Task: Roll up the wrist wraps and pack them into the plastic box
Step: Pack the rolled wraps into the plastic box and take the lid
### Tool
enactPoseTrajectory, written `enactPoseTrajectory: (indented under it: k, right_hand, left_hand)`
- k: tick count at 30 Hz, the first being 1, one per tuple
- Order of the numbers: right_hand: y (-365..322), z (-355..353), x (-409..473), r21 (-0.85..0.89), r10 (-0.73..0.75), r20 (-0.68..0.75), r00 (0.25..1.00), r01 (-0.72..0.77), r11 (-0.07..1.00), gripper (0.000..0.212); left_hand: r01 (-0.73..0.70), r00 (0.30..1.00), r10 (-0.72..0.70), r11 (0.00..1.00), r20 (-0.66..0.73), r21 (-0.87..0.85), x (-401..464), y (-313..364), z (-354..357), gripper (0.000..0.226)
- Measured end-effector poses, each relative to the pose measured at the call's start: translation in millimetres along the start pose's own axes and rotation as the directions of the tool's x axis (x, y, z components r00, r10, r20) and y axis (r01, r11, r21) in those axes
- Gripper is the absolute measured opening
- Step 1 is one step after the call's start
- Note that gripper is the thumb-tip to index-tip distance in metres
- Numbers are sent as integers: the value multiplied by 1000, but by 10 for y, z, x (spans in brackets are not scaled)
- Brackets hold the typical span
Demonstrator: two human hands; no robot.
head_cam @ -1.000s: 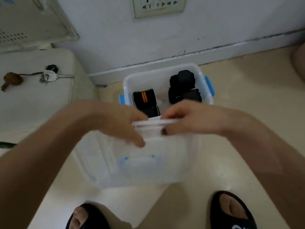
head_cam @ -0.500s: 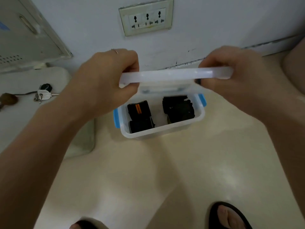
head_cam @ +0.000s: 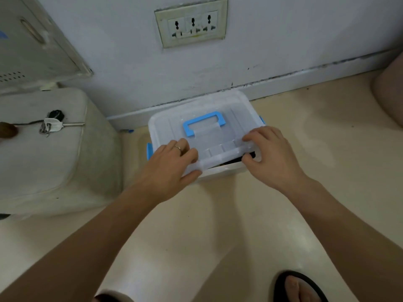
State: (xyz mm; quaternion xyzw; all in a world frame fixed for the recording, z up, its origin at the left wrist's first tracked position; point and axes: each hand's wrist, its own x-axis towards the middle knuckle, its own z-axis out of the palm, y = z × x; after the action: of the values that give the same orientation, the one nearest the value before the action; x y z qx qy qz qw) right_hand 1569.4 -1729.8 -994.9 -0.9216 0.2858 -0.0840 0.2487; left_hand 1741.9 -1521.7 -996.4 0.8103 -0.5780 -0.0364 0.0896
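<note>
The clear plastic box point(head_cam: 220, 172) stands on the floor against the wall. Its translucent lid point(head_cam: 202, 125), with a blue handle point(head_cam: 204, 123), lies over the box, its near edge still raised a little. My left hand point(head_cam: 172, 164) grips the lid's near left corner, fingers on top and thumb under the rim. My right hand point(head_cam: 268, 155) pinches the near right edge the same way. Through the gap under the lid, a dark strip of the rolled wrist wraps point(head_cam: 234, 161) shows; the rest of them is hidden.
A white low cabinet top point(head_cam: 43, 153) at the left carries a bunch of keys point(head_cam: 54, 124). A wall socket point(head_cam: 192, 23) sits above the box. Blue side latches point(head_cam: 149, 150) hang open on the box. My sandalled foot point(head_cam: 298, 286) is at the bottom right.
The lid, held up on edge above the box half a second ago, has come down flat over the box. Both hands moved down with it to its near edge.
</note>
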Motion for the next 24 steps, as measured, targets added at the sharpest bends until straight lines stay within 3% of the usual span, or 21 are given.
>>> enactPoseTrajectory:
  k: [4,13,15,17,19,22,24]
  right_hand:
    - [-49,53,1,-69,4,-167,986,-15,998,16]
    - [-41,146,-151,-115,17,-232,973,-45,992,14]
    - [-11,172,-163,-97,26,-202,979,-46,994,28]
    - [-18,158,-131,-43,29,-146,989,-35,998,49]
    - [-38,120,-48,-30,40,-101,994,-44,999,61]
    - [-29,136,98,-116,123,10,992,-121,986,65]
    - [-29,211,134,-174,209,86,974,-192,966,66]
  left_hand:
    - [-4,997,0,999,72,52,-76,-43,20,38]
    - [-105,994,102,990,35,91,-191,-25,94,41]
    - [-84,996,82,995,41,45,-188,-33,69,40]
    - [-6,999,7,1000,39,-19,-166,-46,32,48]
    - [181,983,-183,975,-5,-126,-138,-101,25,58]
    - [474,871,-491,848,-15,-239,-126,-249,64,75]
    - [545,827,-561,782,41,-303,-135,-294,110,81]
